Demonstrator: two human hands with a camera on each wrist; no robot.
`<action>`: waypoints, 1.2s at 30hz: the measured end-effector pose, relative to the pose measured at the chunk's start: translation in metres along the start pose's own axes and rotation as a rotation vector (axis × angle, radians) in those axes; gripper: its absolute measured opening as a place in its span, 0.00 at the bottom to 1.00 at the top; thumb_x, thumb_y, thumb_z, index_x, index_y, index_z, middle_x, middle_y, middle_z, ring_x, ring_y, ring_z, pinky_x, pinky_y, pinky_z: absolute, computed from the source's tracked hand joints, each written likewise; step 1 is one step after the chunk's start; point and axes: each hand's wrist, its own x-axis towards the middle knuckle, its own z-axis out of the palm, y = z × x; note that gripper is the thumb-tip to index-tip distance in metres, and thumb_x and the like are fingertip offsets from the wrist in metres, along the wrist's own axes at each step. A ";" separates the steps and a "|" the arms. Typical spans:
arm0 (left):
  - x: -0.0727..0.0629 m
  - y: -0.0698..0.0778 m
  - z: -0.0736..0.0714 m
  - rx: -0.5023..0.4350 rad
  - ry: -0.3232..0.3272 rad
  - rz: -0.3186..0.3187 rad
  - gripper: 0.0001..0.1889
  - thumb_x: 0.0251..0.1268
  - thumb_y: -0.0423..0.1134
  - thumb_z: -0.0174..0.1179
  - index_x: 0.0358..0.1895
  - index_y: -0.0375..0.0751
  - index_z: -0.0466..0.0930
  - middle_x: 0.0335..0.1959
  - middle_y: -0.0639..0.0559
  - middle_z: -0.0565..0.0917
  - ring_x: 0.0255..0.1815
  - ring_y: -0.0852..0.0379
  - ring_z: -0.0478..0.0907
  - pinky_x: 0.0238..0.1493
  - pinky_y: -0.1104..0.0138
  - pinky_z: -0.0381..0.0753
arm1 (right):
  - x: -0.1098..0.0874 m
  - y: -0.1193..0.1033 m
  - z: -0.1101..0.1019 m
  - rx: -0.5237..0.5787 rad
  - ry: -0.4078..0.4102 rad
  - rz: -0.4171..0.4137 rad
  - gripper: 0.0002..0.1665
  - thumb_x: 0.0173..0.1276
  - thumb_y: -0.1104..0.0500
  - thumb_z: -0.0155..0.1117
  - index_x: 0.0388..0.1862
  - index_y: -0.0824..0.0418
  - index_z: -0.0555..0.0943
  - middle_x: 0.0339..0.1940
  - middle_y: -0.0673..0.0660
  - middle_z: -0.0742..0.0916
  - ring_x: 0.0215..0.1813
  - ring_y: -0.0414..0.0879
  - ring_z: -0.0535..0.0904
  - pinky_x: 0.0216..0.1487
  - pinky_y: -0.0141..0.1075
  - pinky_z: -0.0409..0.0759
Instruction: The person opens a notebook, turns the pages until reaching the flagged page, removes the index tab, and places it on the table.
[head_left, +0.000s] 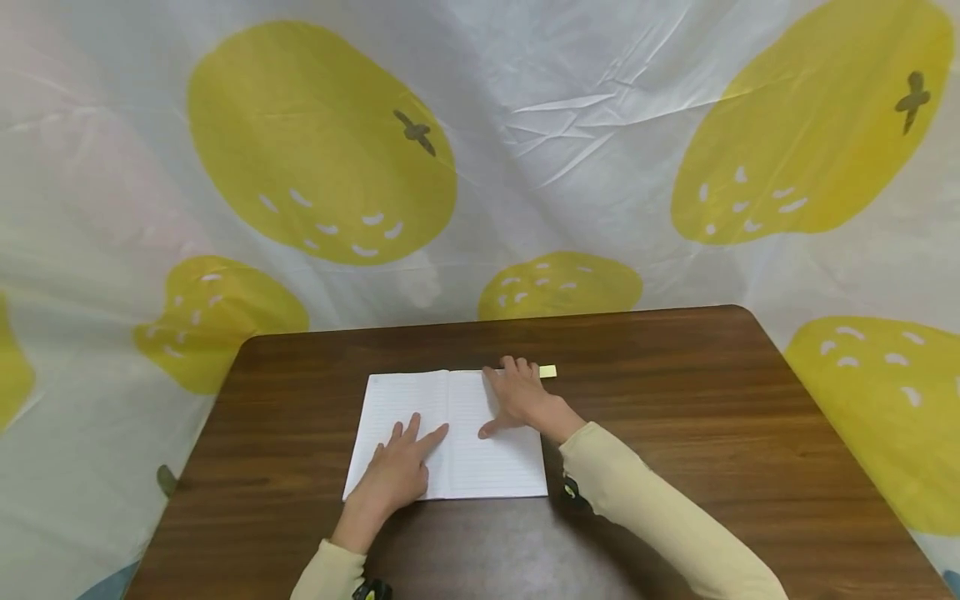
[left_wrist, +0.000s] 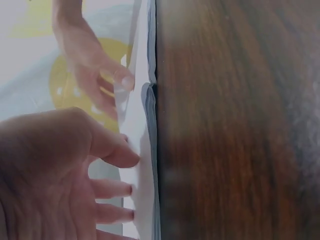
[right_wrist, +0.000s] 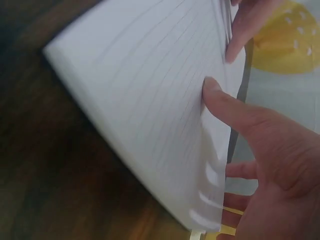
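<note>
An open notebook (head_left: 495, 471) with white lined pages lies flat on the table. My left hand (head_left: 396, 468) rests on its left page, fingers spread and the thumb close to the centre fold. On the upper part of the right page is my right hand (head_left: 519, 398), its fingertips at the top edge and its thumb stretched toward the fold. A yellow sticky tab (head_left: 548, 371) pokes out beside the right fingers, at the notebook's top right corner. In the right wrist view, the right thumb (right_wrist: 220, 97) touches the lined page (right_wrist: 145, 95).
Dark brown wood forms the tabletop (head_left: 675, 400), with rounded far corners. Behind it hangs a pale curtain (head_left: 480, 167) printed with large yellow fruit shapes. Black devices (head_left: 573, 490) sit at both wrists, against pale yellow sleeves (head_left: 652, 500).
</note>
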 end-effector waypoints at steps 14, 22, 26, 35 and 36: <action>-0.002 0.001 -0.005 -0.002 -0.003 -0.036 0.29 0.69 0.30 0.50 0.74 0.46 0.71 0.77 0.27 0.61 0.75 0.22 0.59 0.60 0.27 0.68 | -0.031 0.031 0.019 0.221 0.207 -0.089 0.55 0.59 0.48 0.79 0.76 0.69 0.63 0.64 0.73 0.75 0.63 0.69 0.70 0.64 0.61 0.69; -0.003 0.001 -0.004 0.010 0.002 -0.038 0.29 0.69 0.30 0.50 0.73 0.47 0.71 0.77 0.27 0.62 0.75 0.22 0.60 0.59 0.26 0.68 | -0.046 0.038 0.036 0.242 0.336 -0.173 0.55 0.60 0.54 0.79 0.79 0.67 0.60 0.57 0.71 0.79 0.54 0.64 0.75 0.58 0.59 0.75; -0.004 0.002 -0.004 0.005 0.004 -0.031 0.29 0.69 0.30 0.50 0.73 0.47 0.71 0.76 0.27 0.62 0.74 0.22 0.59 0.59 0.26 0.68 | -0.051 0.038 0.041 0.252 0.370 -0.175 0.55 0.59 0.55 0.79 0.79 0.67 0.60 0.54 0.70 0.79 0.49 0.62 0.74 0.54 0.55 0.75; -0.005 0.004 -0.003 0.003 0.004 -0.031 0.27 0.73 0.34 0.52 0.74 0.47 0.70 0.77 0.27 0.61 0.75 0.22 0.59 0.59 0.26 0.67 | -0.064 0.034 0.049 0.268 0.432 -0.180 0.51 0.59 0.58 0.78 0.76 0.72 0.63 0.52 0.68 0.81 0.50 0.62 0.75 0.56 0.53 0.73; -0.005 0.004 -0.003 0.001 0.005 -0.030 0.27 0.73 0.35 0.53 0.74 0.47 0.70 0.77 0.27 0.61 0.75 0.22 0.59 0.59 0.26 0.67 | -0.066 0.033 0.050 0.268 0.442 -0.182 0.51 0.58 0.58 0.78 0.75 0.72 0.63 0.52 0.68 0.81 0.50 0.62 0.75 0.56 0.54 0.73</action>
